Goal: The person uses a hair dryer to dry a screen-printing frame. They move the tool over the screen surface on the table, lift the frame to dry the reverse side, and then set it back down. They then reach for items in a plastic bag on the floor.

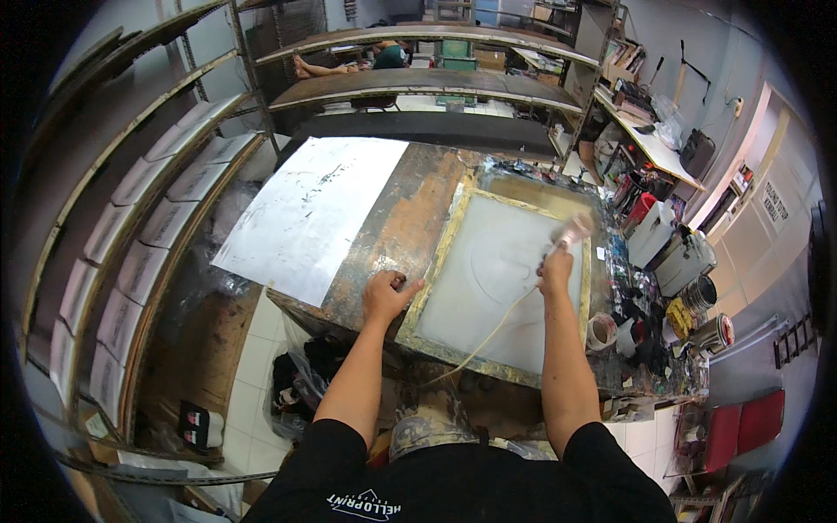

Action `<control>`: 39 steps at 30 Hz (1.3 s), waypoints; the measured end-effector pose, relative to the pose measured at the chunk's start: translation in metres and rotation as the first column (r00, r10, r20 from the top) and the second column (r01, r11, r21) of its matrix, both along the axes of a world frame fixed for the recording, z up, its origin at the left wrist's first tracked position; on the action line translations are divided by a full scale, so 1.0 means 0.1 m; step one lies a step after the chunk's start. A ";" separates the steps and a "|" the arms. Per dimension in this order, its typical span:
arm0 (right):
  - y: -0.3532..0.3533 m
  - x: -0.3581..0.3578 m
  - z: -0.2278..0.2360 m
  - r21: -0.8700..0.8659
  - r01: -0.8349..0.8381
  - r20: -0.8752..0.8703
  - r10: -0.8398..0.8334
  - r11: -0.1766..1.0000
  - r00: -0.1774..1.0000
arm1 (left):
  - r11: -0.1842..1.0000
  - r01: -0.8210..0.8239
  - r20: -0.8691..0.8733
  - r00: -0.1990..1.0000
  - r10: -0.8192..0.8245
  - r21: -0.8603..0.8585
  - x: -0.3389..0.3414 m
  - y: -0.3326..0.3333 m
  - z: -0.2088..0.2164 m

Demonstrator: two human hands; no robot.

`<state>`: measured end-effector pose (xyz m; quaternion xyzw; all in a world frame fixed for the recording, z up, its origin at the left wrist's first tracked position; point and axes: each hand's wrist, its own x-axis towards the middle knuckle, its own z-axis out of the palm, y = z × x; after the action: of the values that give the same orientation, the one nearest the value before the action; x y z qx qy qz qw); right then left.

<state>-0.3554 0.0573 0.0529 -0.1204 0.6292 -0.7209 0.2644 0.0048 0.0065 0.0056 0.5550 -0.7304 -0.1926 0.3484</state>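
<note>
A pale pink hair dryer (575, 230) is in my right hand (555, 272), fingers wrapped round its handle. It is slightly blurred and sits over the right part of a screen-printing frame (455, 228). A light cord (494, 331) runs from it across the mesh toward the near edge. The frame lies flat on the worktable, its pale mesh (488, 261) showing a faint curved outline. My left hand (388, 296) rests on the table at the frame's left side, holding nothing, thumb stretched out to the frame's edge and the other fingers partly bent.
A large white sheet (318, 205) with dark marks lies on the table's left. Along the right edge stand paint cans (713, 333), plastic jugs (686, 264) and a cup (602, 331). Shelves with wrapped stacks (144, 270) line the left. Beyond the far shelves, a person's legs (324, 68) show.
</note>
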 end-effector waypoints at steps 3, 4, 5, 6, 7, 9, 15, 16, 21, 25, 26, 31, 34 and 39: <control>-0.01 0.28 0.13 0.107 -0.315 -0.025 0.319 0.943 0.947 | 1.000 0.002 -0.017 1.000 -0.002 0.015 -0.02 0.00 0.01; -0.01 0.43 0.20 0.147 -0.394 0.001 0.398 0.907 0.917 | 1.000 -0.003 -0.023 1.000 0.004 0.019 -0.01 0.00 0.01; 0.03 0.56 0.26 0.140 -0.482 0.063 0.478 0.865 0.876 | 1.000 -0.003 -0.008 1.000 0.003 0.024 0.00 0.01 0.00; 0.09 0.65 0.33 0.123 -0.565 0.121 0.552 0.816 0.825 | 1.000 -0.003 0.006 1.000 0.003 0.024 0.01 0.01 0.02; 0.13 0.68 0.27 0.110 -0.622 0.101 0.614 0.775 0.783 | 1.000 -0.004 0.021 1.000 0.003 0.024 0.02 0.01 0.03; 0.28 0.73 0.31 0.097 -0.624 0.104 0.616 0.775 0.781 | 1.000 -0.008 0.026 1.000 0.008 0.017 0.04 0.03 0.05; 0.58 0.09 0.08 -0.056 -0.129 0.108 0.134 0.990 0.985 | 0.999 -0.010 0.037 0.999 0.012 -0.041 -0.01 0.03 0.05; 0.60 0.01 0.07 -0.087 0.029 0.137 -0.017 0.996 0.990 | 0.999 -0.009 0.039 0.999 0.011 -0.036 -0.02 0.05 0.07; 0.80 0.04 0.00 -0.006 -0.041 0.051 0.041 0.999 0.998 | 0.997 -0.005 0.085 0.996 -0.002 0.078 -0.06 0.06 0.15; 1.15 0.81 0.32 0.189 -0.612 0.021 0.620 0.768 0.784 | 1.000 -0.017 0.056 0.998 0.016 0.012 0.04 0.06 0.05; 1.26 0.88 0.35 0.259 -0.687 -0.034 0.717 0.679 0.696 | 1.000 -0.016 0.040 0.999 0.017 -0.021 0.01 0.04 0.02; 1.41 0.70 0.31 0.131 -0.503 0.030 0.504 0.854 0.863 | 0.999 0.011 -0.021 1.000 -0.012 -0.040 -0.02 0.00 -0.08; 1.41 0.35 0.27 -0.077 -0.043 0.165 0.055 0.996 0.985 | 0.998 0.005 0.034 0.999 -0.003 -0.061 -0.04 -0.01 -0.06; 1.66 0.39 0.15 0.059 -0.190 0.069 0.186 0.980 0.980 | 0.998 -0.015 0.053 0.998 0.019 -0.062 -0.05 0.03 -0.01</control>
<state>-0.3169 0.2233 0.0679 -0.1477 0.6296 -0.6752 0.3549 -0.0002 0.0091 0.0051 0.5552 -0.7404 -0.1521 0.3471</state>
